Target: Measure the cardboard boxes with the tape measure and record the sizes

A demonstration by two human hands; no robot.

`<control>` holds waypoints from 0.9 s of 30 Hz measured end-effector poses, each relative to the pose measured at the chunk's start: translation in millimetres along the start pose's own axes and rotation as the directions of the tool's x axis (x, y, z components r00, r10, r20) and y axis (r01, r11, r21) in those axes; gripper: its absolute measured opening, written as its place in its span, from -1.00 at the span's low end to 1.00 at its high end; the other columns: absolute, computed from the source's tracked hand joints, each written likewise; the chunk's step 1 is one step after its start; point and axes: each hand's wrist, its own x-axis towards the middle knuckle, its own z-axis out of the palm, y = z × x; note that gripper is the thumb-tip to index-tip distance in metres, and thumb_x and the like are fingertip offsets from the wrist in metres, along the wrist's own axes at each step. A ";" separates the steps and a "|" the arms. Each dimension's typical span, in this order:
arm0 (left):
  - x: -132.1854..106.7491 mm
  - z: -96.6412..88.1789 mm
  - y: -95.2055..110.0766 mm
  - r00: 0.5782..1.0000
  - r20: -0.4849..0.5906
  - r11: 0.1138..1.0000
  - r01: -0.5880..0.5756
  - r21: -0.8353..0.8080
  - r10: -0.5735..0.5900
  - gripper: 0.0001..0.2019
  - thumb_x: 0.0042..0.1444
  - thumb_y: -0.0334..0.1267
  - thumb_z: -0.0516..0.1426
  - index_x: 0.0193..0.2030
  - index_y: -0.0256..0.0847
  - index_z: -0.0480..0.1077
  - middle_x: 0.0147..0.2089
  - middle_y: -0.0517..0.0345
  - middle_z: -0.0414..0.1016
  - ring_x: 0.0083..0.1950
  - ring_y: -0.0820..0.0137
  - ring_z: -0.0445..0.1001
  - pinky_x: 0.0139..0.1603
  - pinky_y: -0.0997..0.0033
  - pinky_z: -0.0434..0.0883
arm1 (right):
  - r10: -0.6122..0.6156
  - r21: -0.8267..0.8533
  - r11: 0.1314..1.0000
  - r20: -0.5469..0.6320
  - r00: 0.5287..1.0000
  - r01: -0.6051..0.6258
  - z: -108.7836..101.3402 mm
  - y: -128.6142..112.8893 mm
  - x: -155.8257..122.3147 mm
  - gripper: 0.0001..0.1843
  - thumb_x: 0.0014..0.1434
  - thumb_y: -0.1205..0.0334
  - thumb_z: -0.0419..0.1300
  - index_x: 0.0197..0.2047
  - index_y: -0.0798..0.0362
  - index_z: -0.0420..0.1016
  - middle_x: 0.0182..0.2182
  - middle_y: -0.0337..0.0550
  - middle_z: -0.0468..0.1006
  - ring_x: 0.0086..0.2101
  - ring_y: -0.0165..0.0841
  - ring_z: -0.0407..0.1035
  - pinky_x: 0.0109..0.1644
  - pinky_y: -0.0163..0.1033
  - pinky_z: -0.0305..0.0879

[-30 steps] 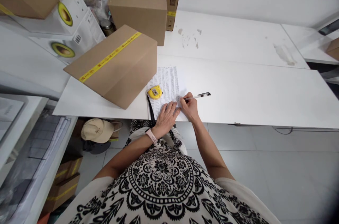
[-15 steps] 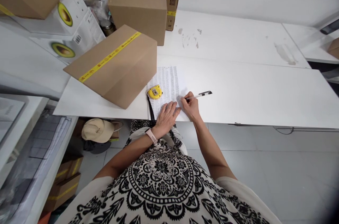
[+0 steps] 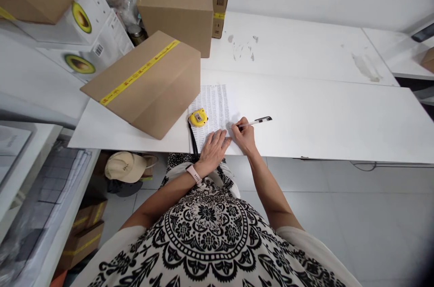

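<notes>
A printed sheet (image 3: 214, 104) full of small text lies on the white table (image 3: 322, 115) near its front edge. My left hand (image 3: 213, 151) rests flat on the sheet's lower part, fingers stretched out. My right hand (image 3: 243, 135) grips a white pen with a black cap (image 3: 255, 121), its tip on the sheet's right edge. A yellow tape measure (image 3: 198, 117) sits on the sheet just left of my hands, its black strap hanging over the table edge.
A cardboard box with yellow tape (image 3: 145, 81) stands left of the sheet. More cardboard boxes (image 3: 176, 13) and white avocado-print boxes (image 3: 91, 34) crowd the back left. A beige cap (image 3: 124, 167) lies under the table. Stains (image 3: 364, 68) mark the far table.
My right hand and pen shifted slightly right along the sheet's edge. My left hand has stayed in place.
</notes>
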 end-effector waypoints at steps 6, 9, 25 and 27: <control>0.2 0.2 0.1 1.000 0.007 1.000 0.005 -0.008 -0.005 -0.40 0.25 -0.31 0.15 0.43 -0.33 0.24 0.52 -0.26 0.16 0.54 0.00 0.12 0.52 -0.05 0.07 | -0.020 -0.009 1.000 -0.003 1.000 0.020 -0.1 -0.4 0.6 -0.77 0.13 0.15 0.20 -0.45 -0.05 0.21 -0.65 -0.42 0.26 -0.56 -0.44 0.16 -0.41 -0.28 0.10; 0.0 0.5 0.3 1.000 0.000 1.000 0.002 -0.008 -0.002 -0.39 0.25 -0.32 0.16 0.43 -0.35 0.24 0.52 -0.29 0.16 0.54 -0.01 0.13 0.52 -0.05 0.07 | -0.021 -0.008 1.000 -0.002 1.000 0.021 -0.3 0.0 0.3 -0.77 0.14 0.16 0.20 -0.45 -0.04 0.22 -0.64 -0.41 0.27 -0.56 -0.44 0.17 -0.41 -0.28 0.11; -0.3 1.0 1.0 1.000 -0.011 1.000 -0.004 -0.011 0.004 -0.44 0.29 -0.36 0.11 0.42 -0.37 0.26 0.51 -0.32 0.17 0.52 -0.03 0.15 0.51 -0.08 0.10 | -0.026 -0.013 1.000 0.006 1.000 0.026 -0.2 5.2 1.6 -0.78 0.12 0.17 0.20 -0.44 -0.05 0.21 -0.64 -0.41 0.28 -0.56 -0.43 0.18 -0.40 -0.26 0.11; -0.3 1.2 0.9 1.000 -0.014 1.000 -0.005 -0.008 0.005 -0.44 0.29 -0.36 0.11 0.42 -0.37 0.26 0.51 -0.32 0.17 0.52 -0.03 0.15 0.51 -0.08 0.10 | -0.023 -0.010 1.000 0.002 1.000 0.023 -0.3 4.7 1.5 -0.78 0.12 0.17 0.19 -0.44 -0.05 0.21 -0.64 -0.41 0.28 -0.56 -0.43 0.18 -0.40 -0.26 0.11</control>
